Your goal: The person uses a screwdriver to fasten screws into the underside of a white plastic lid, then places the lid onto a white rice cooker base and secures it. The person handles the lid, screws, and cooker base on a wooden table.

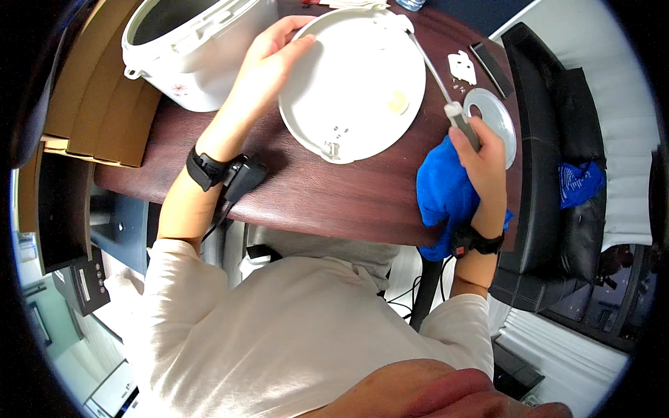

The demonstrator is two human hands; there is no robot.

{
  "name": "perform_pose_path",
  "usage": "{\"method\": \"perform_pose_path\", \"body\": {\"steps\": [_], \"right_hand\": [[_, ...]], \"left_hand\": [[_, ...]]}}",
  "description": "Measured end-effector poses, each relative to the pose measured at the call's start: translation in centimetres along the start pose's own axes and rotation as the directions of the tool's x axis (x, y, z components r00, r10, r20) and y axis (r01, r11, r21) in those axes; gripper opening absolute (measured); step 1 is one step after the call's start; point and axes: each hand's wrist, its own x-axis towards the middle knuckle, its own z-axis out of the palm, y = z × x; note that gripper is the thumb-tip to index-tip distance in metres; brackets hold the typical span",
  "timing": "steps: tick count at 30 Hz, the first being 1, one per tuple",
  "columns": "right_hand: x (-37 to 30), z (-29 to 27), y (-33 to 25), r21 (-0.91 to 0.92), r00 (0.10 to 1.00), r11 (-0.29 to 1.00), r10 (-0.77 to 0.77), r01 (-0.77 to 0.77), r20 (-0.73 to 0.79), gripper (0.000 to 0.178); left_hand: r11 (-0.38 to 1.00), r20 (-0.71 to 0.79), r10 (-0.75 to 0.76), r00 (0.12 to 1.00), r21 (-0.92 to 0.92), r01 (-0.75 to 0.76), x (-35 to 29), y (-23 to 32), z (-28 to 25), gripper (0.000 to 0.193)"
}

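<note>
A round white appliance lid lies on the table with a yellowish round spot on it and several small dark bits, perhaps screws, near its lower edge. My left hand grips the lid's left rim, thumb on top. Closed around the grey and white handle of a screwdriver, my right hand is at the lid's right side. The screwdriver's shaft slants up to the lid's upper right edge, where its tip is hard to make out. Below my right hand lies a blue cloth.
An open white pot-shaped appliance body stands at the far left, beside cardboard boxes. To the right are a grey disc with a hole, a small white plastic part and a slim dark device. A black sofa adjoins the table.
</note>
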Motion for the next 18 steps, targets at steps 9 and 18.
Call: {"method": "perform_pose_path", "body": {"steps": [9, 18], "right_hand": [[-1.4, -0.2, -3.2, -0.346, 0.987, 0.925, -0.157, 0.158, 0.029, 0.015], [-0.6, 0.1, -4.0, -0.492, 0.975, 0.848, -0.223, 0.199, 0.011, 0.020]], "left_hand": [[0.995, -0.018, 0.098, 0.995, -0.035, -0.098, -0.7, 0.5, 0.6, 0.031], [0.991, -0.003, 0.109, 0.994, -0.084, -0.109, -1.0, 0.8, 0.8, 0.030]]}}
